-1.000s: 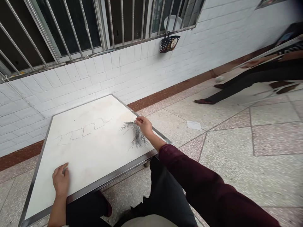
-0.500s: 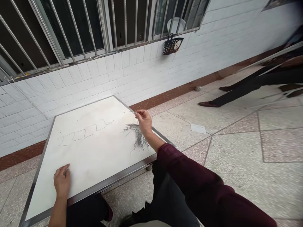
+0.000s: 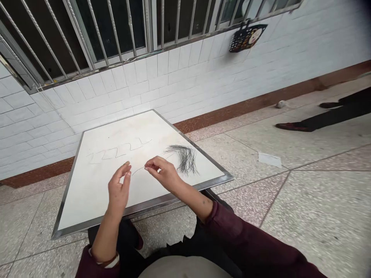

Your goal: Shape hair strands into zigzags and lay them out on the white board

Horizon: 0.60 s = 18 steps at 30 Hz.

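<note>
Right hand (image 3: 162, 172) pinches a thin, dark, curved strand (image 3: 137, 170); left hand (image 3: 118, 190) loosely spread.

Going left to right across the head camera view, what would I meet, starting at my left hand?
Left hand, thin dark strand, right hand, bundle of dark strands, white sheet, another person's nearer shoe.

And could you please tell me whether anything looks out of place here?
Yes: a white sheet, perhaps paper, lies on the floor right of the table, as if dropped. The dark strands are loosely fanned on the table, none visibly over its edge.
</note>
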Motion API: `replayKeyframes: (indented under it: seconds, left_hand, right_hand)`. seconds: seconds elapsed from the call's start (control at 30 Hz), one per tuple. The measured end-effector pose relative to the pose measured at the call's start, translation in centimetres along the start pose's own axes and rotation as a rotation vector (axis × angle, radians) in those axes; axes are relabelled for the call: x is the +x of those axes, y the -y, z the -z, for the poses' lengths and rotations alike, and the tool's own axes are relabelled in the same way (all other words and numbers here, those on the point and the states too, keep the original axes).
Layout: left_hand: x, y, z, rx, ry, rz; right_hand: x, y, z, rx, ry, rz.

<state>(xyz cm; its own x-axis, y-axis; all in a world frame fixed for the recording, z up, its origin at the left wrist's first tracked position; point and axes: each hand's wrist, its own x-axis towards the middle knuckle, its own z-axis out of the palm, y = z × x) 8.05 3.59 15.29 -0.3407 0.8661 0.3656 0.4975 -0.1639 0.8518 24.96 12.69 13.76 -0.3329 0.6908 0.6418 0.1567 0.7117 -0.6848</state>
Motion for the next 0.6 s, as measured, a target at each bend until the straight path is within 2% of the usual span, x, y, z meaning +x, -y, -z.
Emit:
replayKeyframes:
  seconds: [0.07,0.23,0.37,0.47,0.6]
  left_hand:
    - [-1.1,-0.6,-0.9,-0.012,0.055,0.018]
    - [-4.0,1.2,-1.9,-0.133,0.096,0.121]
    - [-4.8,1.4,-1.3,-0.227,0.089,0.198]
    - [-5.1,0.8,-0.6,-0.309,0.134,0.249]
    - [-5.6,0.2,-0.4,-0.363,0.203,0.243]
  right_hand:
    - [-1.5,0.5,-0.9,0.026,0.009,-0.011]
    - [-4.0,1.2,-2.4,0.058,0.019,-0.084]
    - [-4.9,1.6,-3.0,0.103,0.068,-0.109]
    - [-5.4,1.9,-3.0,0.112,0.084,-0.128]
    - [-6.0,2.4,-3.0,0.114,0.056,-0.168]
